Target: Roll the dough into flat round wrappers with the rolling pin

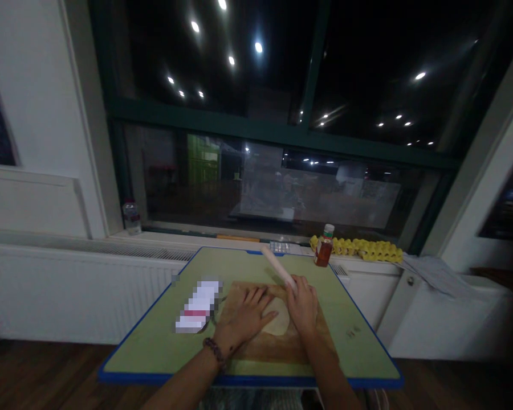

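Observation:
My right hand (pixel 301 304) is wrapped round one end of a pale rolling pin (pixel 276 263), which points up and away to the left over the table. Under my hands lies a brown wooden board (pixel 277 350) with a flat, roundish sheet of dough (pixel 279 324) on it. My left hand (pixel 248 318) is spread flat over the left part of the board, its thumb reaching over the dough's edge. Part of the dough is hidden by that hand. A beaded bracelet (pixel 214 348) circles my left wrist.
The green table (pixel 154 341) has a blue rim. Left of the board lies a blurred-out white and pink item (pixel 199 307). A red-brown bottle (pixel 324 247) stands at the far right corner, near yellow egg trays (pixel 367 250). A clear bottle (pixel 132 217) stands on the windowsill.

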Available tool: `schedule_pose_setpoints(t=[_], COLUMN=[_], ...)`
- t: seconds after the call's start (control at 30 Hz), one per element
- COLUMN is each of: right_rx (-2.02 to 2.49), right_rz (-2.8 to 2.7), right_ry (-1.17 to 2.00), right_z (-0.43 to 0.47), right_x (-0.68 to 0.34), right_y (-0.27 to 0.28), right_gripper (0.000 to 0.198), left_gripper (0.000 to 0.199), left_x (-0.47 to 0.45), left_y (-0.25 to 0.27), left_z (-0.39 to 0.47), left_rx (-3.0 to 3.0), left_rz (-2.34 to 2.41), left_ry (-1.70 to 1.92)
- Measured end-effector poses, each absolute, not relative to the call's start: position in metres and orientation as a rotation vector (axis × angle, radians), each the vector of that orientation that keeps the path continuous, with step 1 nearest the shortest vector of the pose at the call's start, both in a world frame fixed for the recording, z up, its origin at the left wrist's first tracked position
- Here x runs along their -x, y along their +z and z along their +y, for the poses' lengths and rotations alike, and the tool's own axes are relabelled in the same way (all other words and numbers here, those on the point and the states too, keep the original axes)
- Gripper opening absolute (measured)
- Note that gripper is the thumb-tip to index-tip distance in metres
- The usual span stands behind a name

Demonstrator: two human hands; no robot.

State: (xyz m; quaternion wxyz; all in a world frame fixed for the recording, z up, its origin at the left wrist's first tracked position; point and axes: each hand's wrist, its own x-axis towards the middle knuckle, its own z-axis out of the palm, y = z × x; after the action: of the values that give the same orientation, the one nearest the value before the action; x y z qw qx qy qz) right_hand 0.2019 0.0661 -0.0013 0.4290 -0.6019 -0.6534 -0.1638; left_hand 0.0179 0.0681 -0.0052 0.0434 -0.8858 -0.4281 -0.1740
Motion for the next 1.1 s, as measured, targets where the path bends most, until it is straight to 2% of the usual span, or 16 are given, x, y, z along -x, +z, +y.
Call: schedule_pose_setpoints(t=[0.23, 0.33, 0.47, 0.87, 1.1], right_rx=[1.478, 1.484, 1.505, 1.583, 1.657], right_rz=[-1.611, -1.61, -1.625, -1.645, -1.824], right_ry=[-0.354, -0.346, -0.339, -0.344, -0.279], right_z=[0.063, 0.063, 0.062, 0.061, 0.055], right_x=[-0.201, -0.2, -0.2, -0.199, -0.195], right_y=[0.002, 0.003, 0.003, 0.005, 0.011], right_gripper=[0.031, 0.03, 0.029, 0.03, 0.03], left_gripper=[0.041, 0.049, 0.065, 0.066, 0.067], left_x=[-0.022, -0.027, -0.029, -0.013, 0.001], left_y=[-0.004, 0.001, -0.002, -0.009, -0.037], left_z=[0.079, 0.074, 0.061, 0.018, -0.008], left_rx=[2.679, 2.899, 2.973, 2.936, 2.827], left_rz=[-1.224, -1.095, -1.234, -1.315, -1.24], left_ry=[-0.617, -0.519, -0.475, -0.595, -0.775])
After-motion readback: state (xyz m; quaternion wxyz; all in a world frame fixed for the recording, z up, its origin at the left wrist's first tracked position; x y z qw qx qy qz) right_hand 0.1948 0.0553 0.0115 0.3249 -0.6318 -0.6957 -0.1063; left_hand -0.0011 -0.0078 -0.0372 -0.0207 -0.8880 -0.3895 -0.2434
